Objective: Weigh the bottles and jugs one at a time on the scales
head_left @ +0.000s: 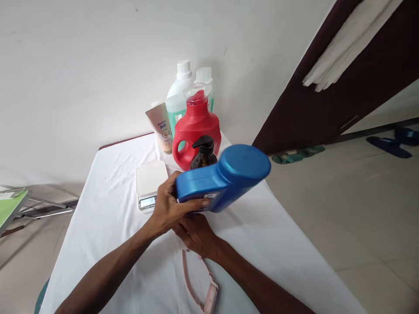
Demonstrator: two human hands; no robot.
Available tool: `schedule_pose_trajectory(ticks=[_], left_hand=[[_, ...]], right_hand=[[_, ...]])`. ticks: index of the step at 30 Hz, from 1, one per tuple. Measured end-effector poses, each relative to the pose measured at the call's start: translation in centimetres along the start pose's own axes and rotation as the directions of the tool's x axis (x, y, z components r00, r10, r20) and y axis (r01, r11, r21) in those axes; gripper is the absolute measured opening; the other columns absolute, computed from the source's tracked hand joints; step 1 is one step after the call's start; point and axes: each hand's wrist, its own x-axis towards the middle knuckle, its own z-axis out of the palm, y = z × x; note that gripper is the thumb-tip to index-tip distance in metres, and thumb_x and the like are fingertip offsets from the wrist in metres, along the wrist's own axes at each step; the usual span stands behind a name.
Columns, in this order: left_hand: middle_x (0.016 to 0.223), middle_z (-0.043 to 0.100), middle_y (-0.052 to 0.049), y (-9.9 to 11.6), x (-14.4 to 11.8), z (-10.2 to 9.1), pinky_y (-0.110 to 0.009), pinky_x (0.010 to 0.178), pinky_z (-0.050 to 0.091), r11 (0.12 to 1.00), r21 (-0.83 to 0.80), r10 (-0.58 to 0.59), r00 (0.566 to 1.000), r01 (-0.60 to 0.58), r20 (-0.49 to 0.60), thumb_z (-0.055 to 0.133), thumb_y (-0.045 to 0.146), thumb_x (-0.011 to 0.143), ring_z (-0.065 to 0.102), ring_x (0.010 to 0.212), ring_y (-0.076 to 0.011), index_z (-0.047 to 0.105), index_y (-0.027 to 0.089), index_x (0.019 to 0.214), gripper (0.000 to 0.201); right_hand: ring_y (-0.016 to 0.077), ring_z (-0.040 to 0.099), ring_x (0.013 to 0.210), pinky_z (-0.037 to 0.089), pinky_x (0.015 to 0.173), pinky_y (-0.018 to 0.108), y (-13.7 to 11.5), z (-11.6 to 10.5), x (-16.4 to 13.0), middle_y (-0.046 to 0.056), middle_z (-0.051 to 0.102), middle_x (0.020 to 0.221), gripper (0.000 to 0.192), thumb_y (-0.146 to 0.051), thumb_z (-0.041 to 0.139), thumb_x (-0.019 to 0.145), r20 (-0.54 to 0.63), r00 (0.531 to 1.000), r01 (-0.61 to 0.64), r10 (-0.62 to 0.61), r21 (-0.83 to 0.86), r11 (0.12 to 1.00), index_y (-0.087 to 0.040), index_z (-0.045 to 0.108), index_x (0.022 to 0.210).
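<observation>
Both hands hold the blue bottle [222, 179] tilted above the surface [108, 209]: left hand [170, 205] grip wraps its base, right hand [196, 233] supports beneath, near the scale [150, 183].

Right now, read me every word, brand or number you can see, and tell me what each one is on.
"Rejoice", roughly, in blue on the beige tube; the smaller print under it is blurred.
Digits on the scale display: too small to read.
Label on the blue bottle, held in the left hand: unreadable.
Red jug: no text visible.

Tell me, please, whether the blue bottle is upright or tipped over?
Tipped: the blue bottle lies nearly sideways in the left hand, its cap toward the right; the right hand supports it underneath.
</observation>
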Motion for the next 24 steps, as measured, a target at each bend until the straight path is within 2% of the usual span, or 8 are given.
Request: schedule_pose_trajectory(ticks=[3,8,10,14,17,20,22,24], left_hand=[[0.079,0.063,0.001,-0.9,0.8,1.8,-0.029,0.066,0.050,0.996,-0.084,-0.032,0.996,0.039,0.085,0.100,0.052,0.058,0.058,0.074,-0.0173,0.070,0.022,0.093,0.055],[0.083,0.065,0.000,-2.8,1.3,3.9,-0.031,0.072,0.050,0.975,-0.203,-0.059,0.984,0.093,0.167,0.101,0.050,0.057,0.061,0.079,-0.0191,0.069,0.021,0.095,0.058],[0.084,0.065,-0.001,-3.6,1.3,4.5,-0.031,0.073,0.050,0.967,-0.240,-0.057,0.989,0.089,0.138,0.101,0.051,0.057,0.061,0.081,-0.0193,0.069,0.020,0.096,0.059],[0.094,0.069,-0.003,-4.7,1.5,4.9,-0.034,0.079,0.054,0.967,-0.247,-0.050,0.996,0.067,0.073,0.101,0.053,0.058,0.066,0.090,-0.0234,0.071,0.021,0.107,0.065],[0.101,0.073,-0.005,-4.6,1.4,4.4,-0.037,0.082,0.056,0.990,-0.138,-0.019,0.995,0.032,0.099,0.101,0.053,0.058,0.069,0.095,-0.0263,0.072,0.023,0.111,0.067],[0.116,0.076,-0.008,-3.6,0.7,2.9,-0.040,0.091,0.058,0.993,-0.042,0.112,0.987,-0.108,0.114,0.099,0.050,0.064,0.071,0.106,-0.0291,0.072,0.025,0.122,0.068],[0.123,0.076,-0.009,-2.6,0.3,1.2,-0.040,0.099,0.057,0.976,-0.006,0.219,0.972,-0.219,0.081,0.099,0.049,0.067,0.072,0.113,-0.0292,0.073,0.026,0.124,0.066],[0.119,0.078,-0.009,-1.6,1.0,-1.0,-0.039,0.100,0.057,0.952,0.041,0.305,0.952,-0.304,-0.015,0.095,0.049,0.074,0.073,0.112,-0.0270,0.074,0.025,0.118,0.054]], right_hand=[[0.0263,0.072,0.085,0.054,0.078,0.038,0.2,0.0,-0.3,0.010,0.080,0.092,0.045,-0.043,0.039,0.111,-0.004,0.999,0.035,-0.035,0.020,0.999,-0.021,0.076,0.098],[0.0342,0.073,0.098,0.060,0.086,0.045,0.7,0.1,-0.9,0.014,0.081,0.113,0.040,-0.041,0.051,0.105,0.016,1.000,0.014,-0.016,0.090,0.996,-0.023,0.078,0.127],[0.0355,0.073,0.100,0.060,0.088,0.047,1.2,0.4,-1.2,0.014,0.081,0.114,0.039,-0.042,0.052,0.104,0.040,0.999,0.019,-0.023,0.093,0.995,-0.025,0.080,0.124],[0.0336,0.073,0.089,0.061,0.084,0.046,2.4,1.0,-1.9,0.013,0.080,0.099,0.041,-0.041,0.045,0.107,0.092,0.995,0.036,-0.042,0.064,0.997,-0.025,0.083,0.109],[0.0373,0.073,0.095,0.061,0.084,0.050,3.0,1.1,-2.2,0.015,0.080,0.108,0.043,-0.048,0.046,0.107,0.040,0.997,0.059,-0.058,-0.007,0.998,-0.026,0.081,0.120],[0.0374,0.072,0.097,0.060,0.082,0.048,2.8,0.8,-2.0,0.014,0.078,0.108,0.044,-0.053,0.047,0.107,-0.023,0.999,0.045,-0.046,-0.021,0.999,-0.027,0.076,0.128],[0.0314,0.072,0.085,0.057,0.075,0.041,2.2,0.5,-1.5,0.010,0.077,0.094,0.040,-0.050,0.046,0.109,0.015,1.000,0.027,-0.027,0.002,1.000,-0.025,0.077,0.113],[0.0223,0.067,0.067,0.049,0.064,0.033,1.5,0.2,-0.9,0.004,0.070,0.075,0.042,-0.045,0.045,0.111,0.087,0.996,0.026,-0.028,0.023,0.999,-0.023,0.070,0.085]])
